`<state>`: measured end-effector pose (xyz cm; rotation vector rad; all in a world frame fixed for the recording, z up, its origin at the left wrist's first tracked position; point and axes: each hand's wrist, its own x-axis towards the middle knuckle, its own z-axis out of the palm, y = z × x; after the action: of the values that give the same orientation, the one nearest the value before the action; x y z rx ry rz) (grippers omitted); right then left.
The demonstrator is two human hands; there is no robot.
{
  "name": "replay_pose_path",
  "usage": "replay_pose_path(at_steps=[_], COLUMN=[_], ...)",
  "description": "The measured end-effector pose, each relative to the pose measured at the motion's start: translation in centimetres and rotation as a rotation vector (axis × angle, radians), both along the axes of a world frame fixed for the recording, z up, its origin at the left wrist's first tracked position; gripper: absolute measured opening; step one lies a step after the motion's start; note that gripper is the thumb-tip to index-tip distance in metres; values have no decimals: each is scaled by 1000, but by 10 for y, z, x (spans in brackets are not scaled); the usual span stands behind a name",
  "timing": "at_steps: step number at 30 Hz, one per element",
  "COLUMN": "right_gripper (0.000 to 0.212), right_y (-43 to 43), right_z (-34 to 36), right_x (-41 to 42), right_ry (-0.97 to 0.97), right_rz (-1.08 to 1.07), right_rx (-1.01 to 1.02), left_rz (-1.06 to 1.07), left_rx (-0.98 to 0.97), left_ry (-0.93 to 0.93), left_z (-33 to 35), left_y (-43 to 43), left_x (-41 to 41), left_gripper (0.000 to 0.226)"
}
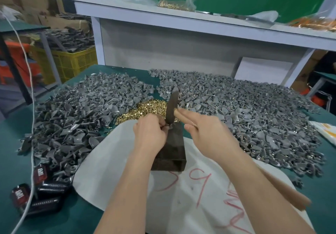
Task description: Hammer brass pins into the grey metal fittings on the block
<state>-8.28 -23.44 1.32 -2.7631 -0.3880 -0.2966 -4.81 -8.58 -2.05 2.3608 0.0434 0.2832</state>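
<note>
Dark rectangular block (171, 148) at frame centre, on white sheet (109, 161). Small grey fitting (167, 127) at its far top edge (mostly hidden), pinched by curled fingers of left hand (149, 133). Right hand (205, 133) wrapped round pale wooden handle of hammer (171, 106), dark head blurred. Glittering brass pins (145, 109) just beyond.

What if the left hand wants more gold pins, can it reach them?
Probably yes: the pins lie just beyond the left hand, nothing between, though it holds a fitting on the block.
</note>
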Motion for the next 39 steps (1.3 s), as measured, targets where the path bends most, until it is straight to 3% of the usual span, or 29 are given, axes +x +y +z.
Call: replay_pose_path(at_steps=[4, 5, 9, 13, 16, 21, 26, 29, 32, 34, 36, 39], right_gripper=[45, 45, 46, 42, 37, 30, 32, 30, 13, 14, 10, 51], right_y=[-3, -2, -4, -16, -14, -4, -6, -3, 2, 1, -5, -25], right_z=[7, 7, 0, 0, -16, -47, -49, -36, -29, -28, -20, 1], right_x=[3, 2, 1, 18, 34, 50, 49, 47, 47, 48, 56, 76], right_ry=[-305, -305, 6, -57, 86, 252, 129, 55, 162, 217, 153, 35], right_rz=[-18, -8, -35, -150, -249, -285, -239, -142, -2, -23, -162, -417], right_rx=[274, 243, 26, 281, 497, 249, 128, 419, 533, 655, 735, 849], left_rz=[11, 14, 3, 13, 13, 13, -27, -59, -79, -74, -51, -4], left_rx=[20, 16, 12, 10, 3, 21, -10, -21, -33, -43, -55, -115], left_ry=[10, 14, -15, -27, -26, -9, -14, -30, -36, -43, -71, -101], left_z=[1, 0, -1, -1, -2, -2, 1, 2, 2, 2, 2, 2], left_y=[-1, -1, 0, 0, 0, -1, -6, -10, -12, -13, -12, -9], left_x=[2, 2, 1, 2, 1, 2, 0, -2, -2, -3, -2, -1], left_gripper=[9, 10, 8, 9, 8, 6, 11, 13, 12, 14, 20, 28])
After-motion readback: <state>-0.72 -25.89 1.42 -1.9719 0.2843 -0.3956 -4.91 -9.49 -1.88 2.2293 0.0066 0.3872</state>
